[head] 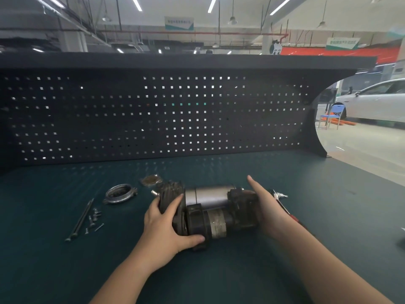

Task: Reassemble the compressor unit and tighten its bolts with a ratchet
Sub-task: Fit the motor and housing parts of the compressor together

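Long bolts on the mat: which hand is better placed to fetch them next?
Probably the left. The long bolts lie left of the compressor, nearest the left hand; the right hand presses the far end.

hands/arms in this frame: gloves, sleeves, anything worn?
Nothing worn that shows. Left hand and right hand are bare, no gloves; no rings visible on the fingers. Both forearms are bare to the frame's bottom edge: no sleeves, watch or wristband in view.
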A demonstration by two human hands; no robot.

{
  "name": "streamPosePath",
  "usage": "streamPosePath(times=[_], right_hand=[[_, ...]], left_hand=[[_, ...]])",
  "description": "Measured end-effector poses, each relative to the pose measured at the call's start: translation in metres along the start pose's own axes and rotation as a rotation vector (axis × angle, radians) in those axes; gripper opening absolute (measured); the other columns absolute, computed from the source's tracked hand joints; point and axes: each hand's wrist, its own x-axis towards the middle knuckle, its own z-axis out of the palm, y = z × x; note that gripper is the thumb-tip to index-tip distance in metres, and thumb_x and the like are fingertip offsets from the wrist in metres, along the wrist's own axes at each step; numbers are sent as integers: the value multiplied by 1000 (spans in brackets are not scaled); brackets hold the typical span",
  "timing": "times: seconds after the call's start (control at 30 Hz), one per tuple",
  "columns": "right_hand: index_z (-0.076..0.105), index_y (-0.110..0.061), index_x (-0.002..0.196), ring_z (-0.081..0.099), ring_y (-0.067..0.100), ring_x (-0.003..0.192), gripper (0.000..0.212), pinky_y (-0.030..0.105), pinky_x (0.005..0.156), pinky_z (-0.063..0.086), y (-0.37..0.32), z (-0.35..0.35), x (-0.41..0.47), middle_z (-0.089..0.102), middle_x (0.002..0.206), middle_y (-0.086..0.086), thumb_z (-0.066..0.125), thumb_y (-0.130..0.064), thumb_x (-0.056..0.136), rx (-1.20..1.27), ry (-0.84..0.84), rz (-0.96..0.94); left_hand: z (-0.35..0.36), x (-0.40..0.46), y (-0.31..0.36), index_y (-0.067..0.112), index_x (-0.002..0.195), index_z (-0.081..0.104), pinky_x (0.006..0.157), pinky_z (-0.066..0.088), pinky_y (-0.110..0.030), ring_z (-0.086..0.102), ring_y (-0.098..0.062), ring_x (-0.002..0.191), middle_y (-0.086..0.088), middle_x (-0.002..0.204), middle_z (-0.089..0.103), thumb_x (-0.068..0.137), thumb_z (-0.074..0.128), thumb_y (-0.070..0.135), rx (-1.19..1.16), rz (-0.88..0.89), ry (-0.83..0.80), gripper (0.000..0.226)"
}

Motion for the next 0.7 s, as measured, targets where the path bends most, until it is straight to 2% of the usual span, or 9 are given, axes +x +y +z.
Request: streamPosePath(times=[0.1,0.2,0.3,0.37,0.47,0.53,0.6,0.63,0.7], right_hand=[[70,-9,98,70,25,64,52,28,50,52,3,4,2,72,78,11,56,-57,83,-9,34,-9],[67,-10,92,68,25,58,44,28,47,51,1,5,0,70,73,11,58,-51,81,4,17,-7],[65,-12,93,67,26,61,40,30,52,52,2,8,1,68,76,12,62,-49,78,8,43,-56],[67,-12,86,66,26,59,37,31,55,54,1,12,-2,67,74,11,65,-48,76,-5,40,-77],[71,-14,74,65,23,54,27,31,52,54,-7,21,-9,67,68,8,70,-42,73,-52,90,-135],[72,-12,77,64,22,54,28,34,57,54,-16,29,-17,67,68,7,72,-39,71,-134,127,-196],[69,-7,85,62,24,55,41,36,60,51,-29,37,-27,64,64,7,73,-41,63,-242,152,-255],[67,-5,86,61,24,54,45,35,59,50,-37,42,-32,62,62,7,73,-42,60,-318,169,-274],[64,-6,80,58,21,47,37,29,51,48,-51,52,-40,60,56,5,72,-38,63,-471,191,-295]], left_hand=[[0,0,1,50,147,23,120,11,-37,-1,-13,146,12,156,-6,55,86,57,-20,-6,-9,112],[0,-2,2,50,148,19,120,9,-34,-4,-13,147,13,157,-11,55,89,51,-32,2,-33,117],[0,-3,2,48,149,19,119,8,-30,-3,-12,148,12,158,-12,55,92,45,-50,13,-35,118],[-1,-4,1,48,148,22,120,10,-30,0,-12,148,14,157,-10,55,92,42,-92,2,-32,117],[-4,-9,3,55,140,23,120,13,-29,6,-12,147,19,154,-8,56,93,38,-180,-3,-38,111],[-2,-16,7,59,133,22,120,16,-29,12,-12,146,22,151,-3,55,93,36,-243,2,-26,108],[2,-25,13,57,136,21,118,19,-25,19,-10,143,21,147,2,53,93,37,-295,9,11,112],[5,-30,16,55,141,19,116,20,-22,22,-8,141,19,147,5,52,93,39,-311,7,33,117],[9,-38,23,50,147,10,114,21,-21,24,-7,140,15,148,8,50,91,45,-336,-11,71,127]])
